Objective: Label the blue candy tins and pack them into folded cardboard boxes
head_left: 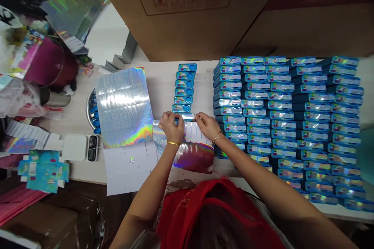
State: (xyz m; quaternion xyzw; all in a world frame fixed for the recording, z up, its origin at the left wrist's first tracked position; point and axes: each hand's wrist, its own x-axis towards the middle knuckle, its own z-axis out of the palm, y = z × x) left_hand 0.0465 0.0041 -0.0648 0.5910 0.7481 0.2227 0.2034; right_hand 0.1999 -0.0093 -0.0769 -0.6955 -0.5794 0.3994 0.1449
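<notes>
Between my two hands lies a silvery holographic sticker strip, over a blue case at the near end of a short column. My left hand is closed, with its fingertips pinching the strip's left end. At the right end, the thumb and fingers of my right hand are pressed together on it. Several small blue cases with a round recess run away from my hands in a line. Under my wrists rests a shiny sticker sheet, partly covered by my left forearm.
Many rows of blue cases with shiny labels fill the right side. To the left are a large holographic sheet, a white sheet, a metal bowl and a white scale. Cardboard boxes stand along the back.
</notes>
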